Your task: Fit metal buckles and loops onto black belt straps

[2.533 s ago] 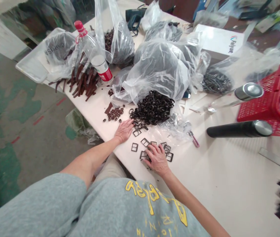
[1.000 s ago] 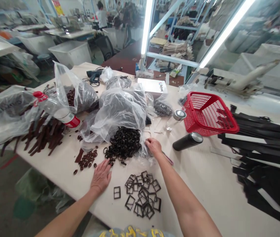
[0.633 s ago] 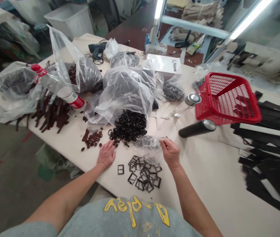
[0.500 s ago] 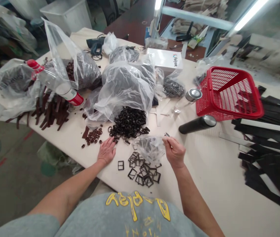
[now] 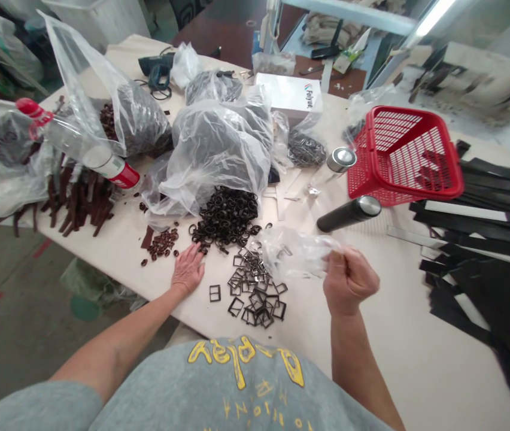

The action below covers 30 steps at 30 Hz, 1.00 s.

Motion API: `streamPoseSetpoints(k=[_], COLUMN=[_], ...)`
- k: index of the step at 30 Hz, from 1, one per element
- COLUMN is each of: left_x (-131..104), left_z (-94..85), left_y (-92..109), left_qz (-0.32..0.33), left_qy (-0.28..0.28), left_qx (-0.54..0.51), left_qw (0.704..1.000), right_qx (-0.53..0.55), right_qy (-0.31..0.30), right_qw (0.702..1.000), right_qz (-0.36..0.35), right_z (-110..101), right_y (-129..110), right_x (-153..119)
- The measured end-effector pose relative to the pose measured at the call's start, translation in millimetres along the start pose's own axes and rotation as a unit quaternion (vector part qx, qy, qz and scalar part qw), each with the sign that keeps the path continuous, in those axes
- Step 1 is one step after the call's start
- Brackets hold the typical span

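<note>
Your closed right hand [image 5: 351,280] is now pulling the clear plastic bag [image 5: 302,252] farther from the frame buckles [image 5: 261,299] piled on the table [image 5: 398,335]; your left hand [image 5: 187,268] is lying flat, fingers extended, beside black rings [image 5: 225,215].

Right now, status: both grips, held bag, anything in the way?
Right grip holds clear bag; left grip palm down by black rings. Bag overlaps buckles in view. Black flask near right grip, apart.

Bright tube light [image 5: 435,17] upper right; edges stretched, soft.
</note>
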<state>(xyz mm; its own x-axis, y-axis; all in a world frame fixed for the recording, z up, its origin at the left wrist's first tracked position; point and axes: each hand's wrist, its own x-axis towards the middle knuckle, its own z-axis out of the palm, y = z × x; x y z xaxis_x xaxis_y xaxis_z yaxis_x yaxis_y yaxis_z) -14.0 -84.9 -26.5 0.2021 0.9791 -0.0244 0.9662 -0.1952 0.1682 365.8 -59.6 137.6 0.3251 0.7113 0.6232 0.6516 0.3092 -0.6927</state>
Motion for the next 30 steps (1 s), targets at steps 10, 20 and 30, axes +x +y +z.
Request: streamPoseSetpoints(k=[10,20,30], left_x=[0,-1,-2], left_z=[2.7,9.0,11.7], left_y=[-3,-8,-11], left_qz=[0.012,0.016,0.038], left_qy=[0.015,0.030,0.059], left_qx=[0.019,0.006,0.019], left_qw=[1.000,0.999,0.997], right_qx=[-0.009,0.016,0.048], right_qy=[0.047,-0.162,-0.215], right_qw=[0.997,0.960,0.934], right_qz=[0.059,0.228,0.280], right_z=[-8,11,-12], right_y=[-11,42,119], right_x=[15,-7,-95])
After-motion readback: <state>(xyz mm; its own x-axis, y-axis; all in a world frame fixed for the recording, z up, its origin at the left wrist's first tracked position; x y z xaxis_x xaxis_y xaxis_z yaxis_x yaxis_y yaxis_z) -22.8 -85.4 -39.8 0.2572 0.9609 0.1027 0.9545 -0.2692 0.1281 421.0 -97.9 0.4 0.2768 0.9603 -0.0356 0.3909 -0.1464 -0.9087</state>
